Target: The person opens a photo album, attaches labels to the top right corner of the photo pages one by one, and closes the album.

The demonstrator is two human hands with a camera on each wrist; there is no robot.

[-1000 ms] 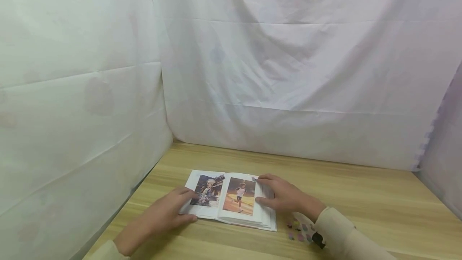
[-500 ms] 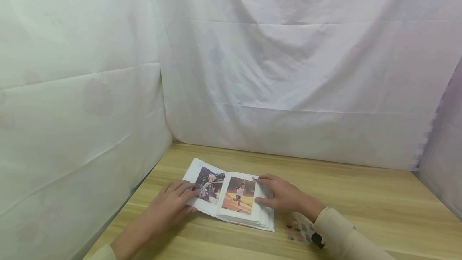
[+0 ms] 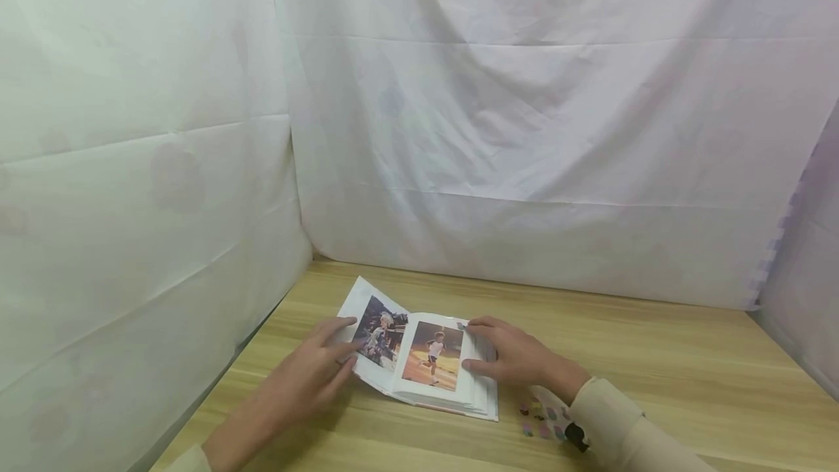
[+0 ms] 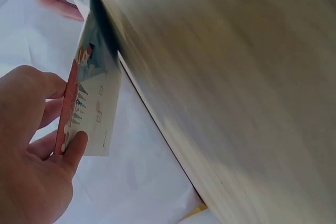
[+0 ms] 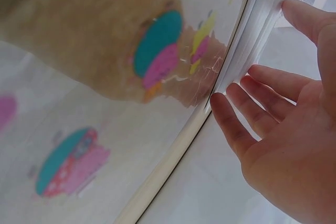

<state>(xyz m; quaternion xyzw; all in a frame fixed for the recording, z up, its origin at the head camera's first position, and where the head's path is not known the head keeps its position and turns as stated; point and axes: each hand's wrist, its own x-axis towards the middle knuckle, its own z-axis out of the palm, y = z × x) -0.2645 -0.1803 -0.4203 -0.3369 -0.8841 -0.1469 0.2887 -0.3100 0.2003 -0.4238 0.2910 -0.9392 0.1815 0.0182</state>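
Note:
A photo album [image 3: 473, 386] lies spread on the table. Its left page bears a picture of a costumed figure [image 3: 380, 333], its right page one of a running child [image 3: 431, 355]. My left hand [image 3: 311, 374] pinches the left cover [image 4: 94, 114], which is tilted up off the tabletop. The thumb is on the printed outside, the fingers on the inner side. My right hand [image 3: 518, 352] rests along the right page's outer edge, fingers [image 5: 273, 82] extended and spread, fingertips right at the stacked page edges.
A clear sheet with colourful stickers [image 3: 544, 417] lies on the wooden table [image 3: 655, 363] below my right wrist, partly hidden by the sleeve. White cloth [image 3: 524, 130] hangs behind the table and along both sides.
The left cover has risen from lying nearly flat to a tilt, its far corner moving up. My left hand has shifted its fingers along that cover's edge; the right hand stays put.

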